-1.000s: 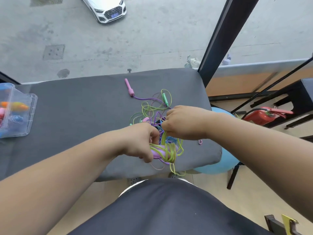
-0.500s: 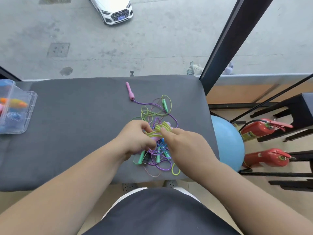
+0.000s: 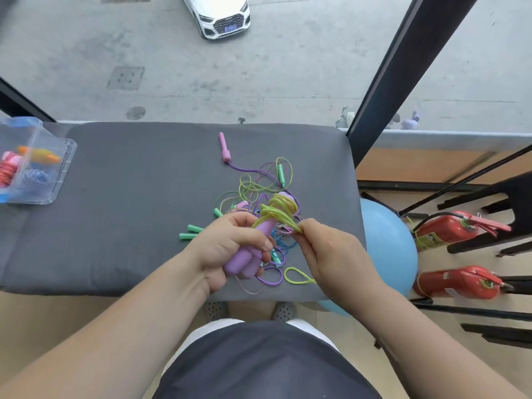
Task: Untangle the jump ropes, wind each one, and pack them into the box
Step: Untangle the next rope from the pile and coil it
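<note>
Jump ropes [image 3: 260,197] lay in a tangle of purple, green and yellow-green cords at centre frame, on a grey padded surface [image 3: 129,214]. The left hand [image 3: 227,249] gripped a pair of purple handles [image 3: 244,262], fingers curled round them, with yellow-green cord [image 3: 277,210] wound about their upper ends. The right hand [image 3: 331,254] pinched a strand of that cord just beside the handles. A pink handle [image 3: 224,146] lay above the tangle. The clear plastic box [image 3: 64,165] sat at the left edge, wound ropes inside. A blue ball [image 3: 385,240] and two red fire extinguishers [image 3: 449,228] stood at right.
</note>
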{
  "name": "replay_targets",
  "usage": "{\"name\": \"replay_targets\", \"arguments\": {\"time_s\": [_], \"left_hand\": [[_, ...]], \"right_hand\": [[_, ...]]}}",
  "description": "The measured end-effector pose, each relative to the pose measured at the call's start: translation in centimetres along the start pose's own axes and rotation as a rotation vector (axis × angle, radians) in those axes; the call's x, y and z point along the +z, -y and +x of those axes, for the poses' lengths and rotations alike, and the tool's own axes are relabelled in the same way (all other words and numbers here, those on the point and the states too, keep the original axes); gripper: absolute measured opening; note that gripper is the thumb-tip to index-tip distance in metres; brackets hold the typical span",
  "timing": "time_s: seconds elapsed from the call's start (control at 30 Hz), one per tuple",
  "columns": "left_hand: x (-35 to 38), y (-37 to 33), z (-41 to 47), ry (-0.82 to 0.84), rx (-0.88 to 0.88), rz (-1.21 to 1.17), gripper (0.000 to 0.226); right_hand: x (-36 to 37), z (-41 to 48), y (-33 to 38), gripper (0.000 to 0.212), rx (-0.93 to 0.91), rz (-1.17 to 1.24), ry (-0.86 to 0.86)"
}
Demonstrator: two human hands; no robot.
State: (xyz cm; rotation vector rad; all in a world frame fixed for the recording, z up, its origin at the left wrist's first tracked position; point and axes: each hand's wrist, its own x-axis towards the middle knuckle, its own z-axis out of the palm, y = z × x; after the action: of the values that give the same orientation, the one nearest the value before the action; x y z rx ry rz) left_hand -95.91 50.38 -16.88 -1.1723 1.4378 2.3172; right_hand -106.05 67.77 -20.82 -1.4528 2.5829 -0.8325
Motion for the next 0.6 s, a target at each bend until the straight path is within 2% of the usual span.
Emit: {"name": "replay_targets", "arguments": {"time_s": [0.1, 0.2, 0.3, 0.4, 0.47, 0.53, 0.6], "left_hand": [[0.1, 0.7, -0.4, -0.009, 0.006, -0.055, 0.041], [0.0, 0.9, -1.2, 0.104, 0.028, -0.09, 0.058], [-0.1, 0.7, -1.9, 0.24, 0.042, -0.037, 0.057], [-0.2, 0.9, -2.3, 0.312, 0.016, 0.123, 0.041], [-0.6, 1.1, -2.3, 0.298, 0.013, 0.248, 0.03], [-1.4, 1.0, -2.1, 0.303, 0.012, 0.418, 0.029], [-2.0, 1.0, -1.9, 0.299, 0.059, 0.695, 0.033]], "right_hand": [[0.6, -1.7, -0.5, 0.025, -0.023, 0.027, 0.048], [1.2, -2.3, -1.3, 0.028, -0.01, 0.05, 0.068], [1.3, -1.5, -1.8, 0.03, -0.055, 0.108, 0.11], [1.6, 0.4, -2.2, 0.014, -0.224, 0.097, 0.186], [1.9, 1.7, -2.7, 0.01, -0.31, 0.016, 0.324], [2.0, 2.5, -3.4, 0.005, -0.401, -0.106, 0.484], [2.0, 3.4, -3.4, 0.004, -0.506, -0.222, 0.59]]}}
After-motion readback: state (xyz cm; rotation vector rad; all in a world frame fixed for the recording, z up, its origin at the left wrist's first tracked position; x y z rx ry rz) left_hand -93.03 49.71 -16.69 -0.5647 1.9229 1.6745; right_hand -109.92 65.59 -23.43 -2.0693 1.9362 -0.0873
